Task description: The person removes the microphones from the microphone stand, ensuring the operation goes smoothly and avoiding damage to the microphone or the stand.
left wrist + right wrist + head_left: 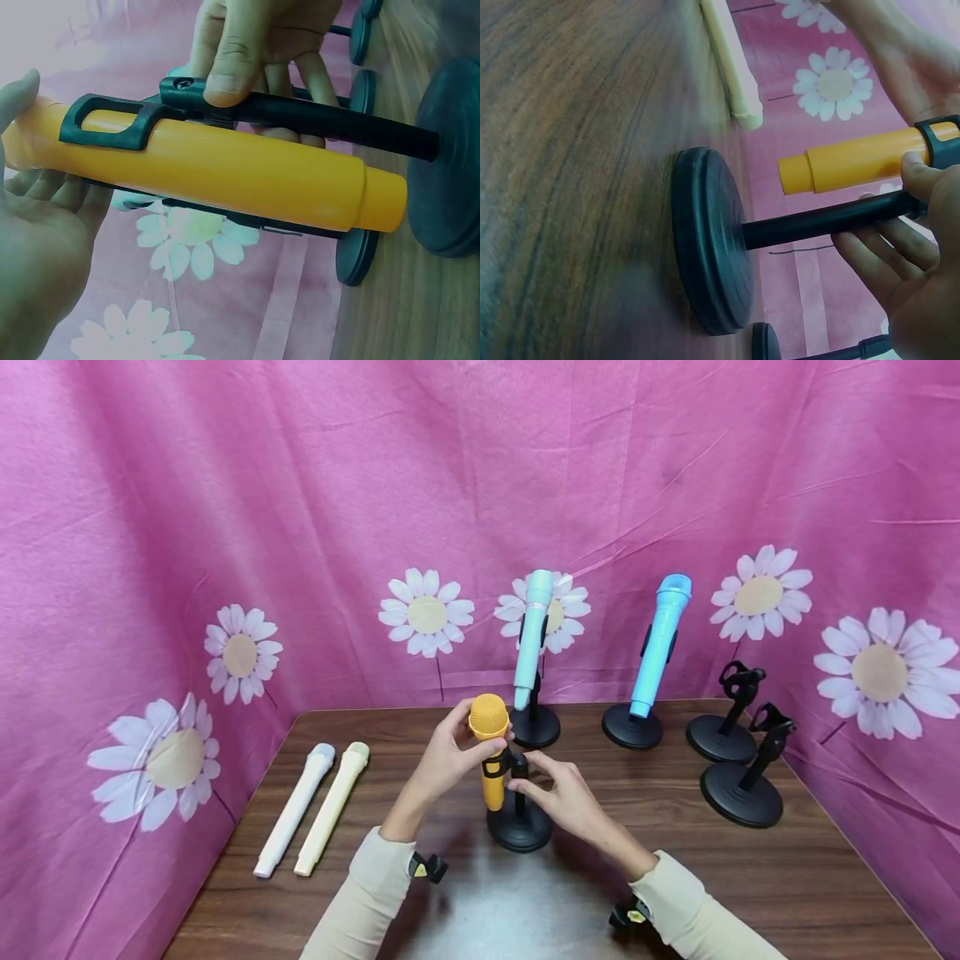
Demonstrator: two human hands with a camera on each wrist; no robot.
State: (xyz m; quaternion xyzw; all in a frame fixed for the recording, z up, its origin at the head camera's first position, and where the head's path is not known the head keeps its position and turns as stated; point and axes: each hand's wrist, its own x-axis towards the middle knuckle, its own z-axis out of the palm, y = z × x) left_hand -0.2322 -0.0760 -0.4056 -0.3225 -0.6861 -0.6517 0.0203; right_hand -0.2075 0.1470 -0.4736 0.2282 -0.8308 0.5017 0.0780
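An orange microphone (492, 789) sits in the clip of a black desk microphone stand (519, 837), its grille end up and its body slightly tilted. My left hand (447, 760) holds the microphone just below the grille, thumb on one side and fingers on the other. With thumb and fingers, my right hand (564, 795) grips the top of the stand's post, by the clip joint. The left wrist view shows the black clip (112, 120) wrapped around the orange body. In the right wrist view the stand's round base (712, 240) rests on the wooden table.
A white microphone (294, 810) and a pale yellow microphone (332, 810) lie at the left. Behind, a mint microphone (531, 635) and a blue microphone (660, 647) stand in stands. Two bare stands (722, 739) (742, 795) are at right. A pink flowered curtain (337, 527) surrounds the table.
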